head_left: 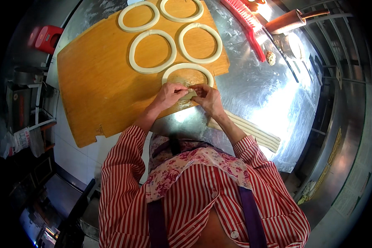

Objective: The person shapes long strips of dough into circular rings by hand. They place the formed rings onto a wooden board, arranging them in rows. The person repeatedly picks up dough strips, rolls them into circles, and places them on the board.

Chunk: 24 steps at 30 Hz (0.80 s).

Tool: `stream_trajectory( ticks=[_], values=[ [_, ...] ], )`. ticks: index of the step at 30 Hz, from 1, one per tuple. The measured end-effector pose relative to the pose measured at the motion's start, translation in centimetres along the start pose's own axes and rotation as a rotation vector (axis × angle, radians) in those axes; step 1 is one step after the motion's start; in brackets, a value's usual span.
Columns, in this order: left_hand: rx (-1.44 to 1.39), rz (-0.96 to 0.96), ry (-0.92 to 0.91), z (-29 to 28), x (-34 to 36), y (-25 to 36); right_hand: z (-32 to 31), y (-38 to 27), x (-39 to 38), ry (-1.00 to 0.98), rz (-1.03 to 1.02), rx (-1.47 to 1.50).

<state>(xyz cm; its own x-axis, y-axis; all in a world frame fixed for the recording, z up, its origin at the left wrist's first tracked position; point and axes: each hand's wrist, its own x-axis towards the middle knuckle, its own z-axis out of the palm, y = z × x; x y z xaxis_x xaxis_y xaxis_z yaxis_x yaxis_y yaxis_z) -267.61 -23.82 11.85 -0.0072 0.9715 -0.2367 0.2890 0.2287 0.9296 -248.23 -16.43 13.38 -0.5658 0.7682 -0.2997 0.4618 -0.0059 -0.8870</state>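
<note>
In the head view, a pale dough ring (pixel 187 66), wider side to side, is laid at centre frame on a wooden board (pixel 95 91). Its flattened lower part (pixel 189 95) is pinched by left hand (pixel 169 95) and right hand (pixel 209 98), both closed, equally near; its curve is arched upward from them.

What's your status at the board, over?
Left hand, right hand pinching nearest dough ring, near side. Four more rings beyond. Nothing visibly blocking.

Five dough rings (pixel 153 70) lie on a board (pixel 91 91) from top centre to mid-frame, dough strips (pixel 252 133) rest on the table (pixel 246 91) below right of centre, and a brush (pixel 243 20) and rolling pin (pixel 285 22) lie at upper right.
</note>
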Motion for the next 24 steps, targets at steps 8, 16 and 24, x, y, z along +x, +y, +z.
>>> stream_trajectory(
  ticks=[8, 16, 24],
  values=[
    [0.397, 0.109, 0.036, 3.6, -1.3, 0.5, -3.9, 2.1, 0.8, -0.280, -0.545, -0.700],
    [0.428, 0.097, 0.230, 6.4, -0.8, 1.4, -5.0, 1.3, 1.8, -0.310, -0.335, -0.321],
    [0.394, 0.100, 0.281, 7.7, -0.4, 0.7, -6.0, 1.4, 2.3, -0.339, -0.297, -0.296]
  ],
)
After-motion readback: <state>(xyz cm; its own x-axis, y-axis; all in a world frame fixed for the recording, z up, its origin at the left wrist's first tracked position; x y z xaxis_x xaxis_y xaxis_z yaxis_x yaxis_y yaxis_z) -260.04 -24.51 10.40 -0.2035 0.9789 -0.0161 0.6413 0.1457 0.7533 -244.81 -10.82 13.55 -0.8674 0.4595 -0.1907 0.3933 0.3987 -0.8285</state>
